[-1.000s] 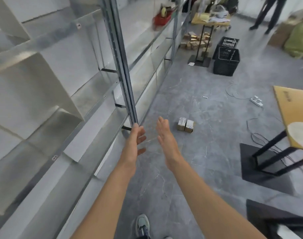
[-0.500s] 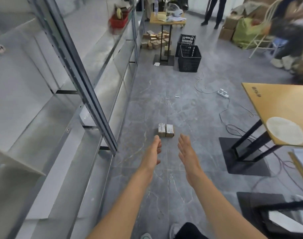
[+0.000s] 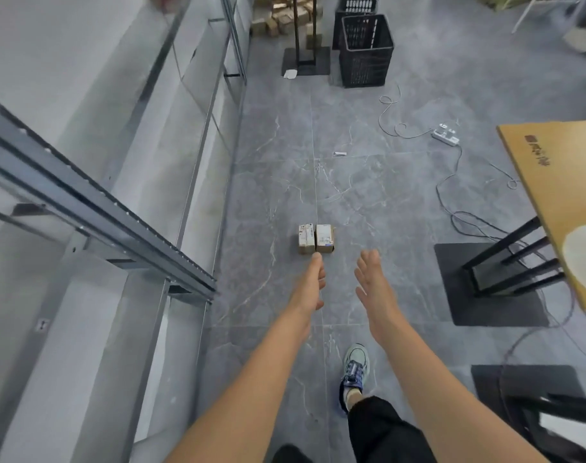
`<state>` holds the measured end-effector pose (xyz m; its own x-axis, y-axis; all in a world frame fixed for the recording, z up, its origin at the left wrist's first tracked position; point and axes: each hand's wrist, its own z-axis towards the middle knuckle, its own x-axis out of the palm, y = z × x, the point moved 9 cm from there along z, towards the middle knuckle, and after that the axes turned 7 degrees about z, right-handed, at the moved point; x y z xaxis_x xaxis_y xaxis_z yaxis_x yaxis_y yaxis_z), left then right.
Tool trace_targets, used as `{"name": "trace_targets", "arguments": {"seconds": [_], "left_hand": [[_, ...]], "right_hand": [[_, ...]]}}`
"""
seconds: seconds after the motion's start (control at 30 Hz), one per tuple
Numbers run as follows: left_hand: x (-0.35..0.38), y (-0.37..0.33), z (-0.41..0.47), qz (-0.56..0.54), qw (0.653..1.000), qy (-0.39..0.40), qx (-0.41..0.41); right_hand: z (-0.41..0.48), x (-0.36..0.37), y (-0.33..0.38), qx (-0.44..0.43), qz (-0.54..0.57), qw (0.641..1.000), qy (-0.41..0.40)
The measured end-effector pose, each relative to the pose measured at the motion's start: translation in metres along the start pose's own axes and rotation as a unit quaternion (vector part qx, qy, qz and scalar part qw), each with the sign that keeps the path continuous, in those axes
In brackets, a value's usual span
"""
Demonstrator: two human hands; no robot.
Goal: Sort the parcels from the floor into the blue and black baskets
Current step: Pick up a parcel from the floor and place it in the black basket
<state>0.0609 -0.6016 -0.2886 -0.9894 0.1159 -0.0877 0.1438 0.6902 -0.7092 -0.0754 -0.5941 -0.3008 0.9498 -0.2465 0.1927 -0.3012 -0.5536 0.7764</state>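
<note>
Left hand (image 3: pixel 310 285) and right hand (image 3: pixel 373 282) empty, fingers straight — crouch, flank the touching parcels (image 3: pixel 324 238), squeeze inward, lift together.

A grey metal shelving rack (image 3: pixel 101 215) runs along the left side, above the grey veined floor (image 3: pixel 368 195). On the floor lies a white power strip (image 3: pixel 446 137), and a small white scrap (image 3: pixel 340 154) lies nearer the middle. At the right, a wooden tabletop (image 3: pixel 552 195) has a round white patch (image 3: pixel 585 262). Its black legs (image 3: pixel 502 245) stand on a black base plate (image 3: pixel 492 309). Dark cables (image 3: pixel 465 225) loop just beside that plate.
</note>
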Motion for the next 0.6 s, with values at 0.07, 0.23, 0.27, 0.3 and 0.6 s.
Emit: {"name": "trace_targets", "arguments": {"seconds": [0.07,0.23,0.27,0.3,0.6], "left_hand": [[0.015,-0.013,0.026,-0.002,1.000,0.003,-0.013],[0.039,-0.039,0.086,0.001,0.999,0.009,-0.048],[0.042,-0.042,0.099,0.001,0.998,0.011,-0.055],[0.044,-0.046,0.113,0.001,0.998,0.013,-0.060],[0.046,-0.063,0.275,-0.001,0.992,0.023,-0.121]], "right_hand": [[0.030,-0.010,0.011,0.020,-0.006,1.000,0.002],[0.102,-0.026,0.030,0.060,-0.014,0.998,-0.004],[0.115,-0.027,0.033,0.065,-0.016,0.998,-0.007],[0.129,-0.028,0.036,0.071,-0.019,0.997,-0.009],[0.272,-0.025,0.046,0.131,-0.051,0.990,-0.030]]}}
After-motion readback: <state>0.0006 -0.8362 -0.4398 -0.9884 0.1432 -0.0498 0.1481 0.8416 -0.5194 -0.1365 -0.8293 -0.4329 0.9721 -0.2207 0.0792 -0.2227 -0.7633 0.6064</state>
